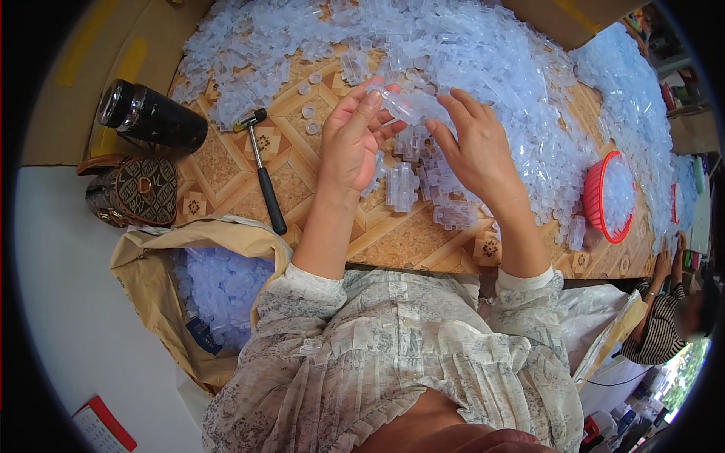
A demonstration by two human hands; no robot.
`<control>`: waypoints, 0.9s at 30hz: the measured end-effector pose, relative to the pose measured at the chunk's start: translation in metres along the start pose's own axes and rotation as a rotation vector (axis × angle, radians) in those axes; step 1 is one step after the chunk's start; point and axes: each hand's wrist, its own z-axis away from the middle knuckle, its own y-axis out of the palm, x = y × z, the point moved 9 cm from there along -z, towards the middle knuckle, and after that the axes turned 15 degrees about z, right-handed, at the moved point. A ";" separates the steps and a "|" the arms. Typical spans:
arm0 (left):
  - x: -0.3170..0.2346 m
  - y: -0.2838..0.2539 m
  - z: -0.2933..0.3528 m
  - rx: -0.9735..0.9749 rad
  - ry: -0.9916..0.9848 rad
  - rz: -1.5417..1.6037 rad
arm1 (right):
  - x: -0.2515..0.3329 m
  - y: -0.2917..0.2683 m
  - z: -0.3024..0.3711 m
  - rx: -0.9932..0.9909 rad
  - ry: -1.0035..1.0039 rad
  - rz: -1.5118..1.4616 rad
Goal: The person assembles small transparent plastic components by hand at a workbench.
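A clear plastic tube-shaped piece [400, 106] is pinched between the thumb and fingers of my left hand [353, 134], above the table. My right hand [477, 145] is at the right end of this piece, thumb and fingers apart; whether they touch it is hard to see. Beneath and between my hands lie stacked clear plastic pieces [402, 187]. Farther back, a large heap of similar clear pieces [483, 53] spreads across the patterned table [302, 177]. Several small clear rings or caps [308, 112] lie left of my left hand.
On the left are a rubber-headed mallet [266, 177], a black flask [155, 117] and a brown patterned pouch [140, 192]. An open paper sack [140, 260] of clear pieces stands below. A red basket [593, 198] holds more at right. Another person [657, 325] sits at far right.
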 end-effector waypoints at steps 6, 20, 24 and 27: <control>-0.001 -0.005 -0.001 0.000 0.003 -0.018 | -0.014 0.017 -0.066 -0.136 -0.130 0.113; -0.001 -0.015 -0.004 -0.038 -0.026 -0.031 | 0.000 -0.002 -0.069 -0.271 -0.409 -0.011; 0.013 -0.006 -0.004 0.016 -0.081 -0.037 | 0.024 -0.005 -0.027 -0.162 -0.573 -0.068; 0.019 -0.002 -0.003 0.063 -0.115 0.007 | 0.033 -0.011 -0.016 -0.175 -0.475 -0.239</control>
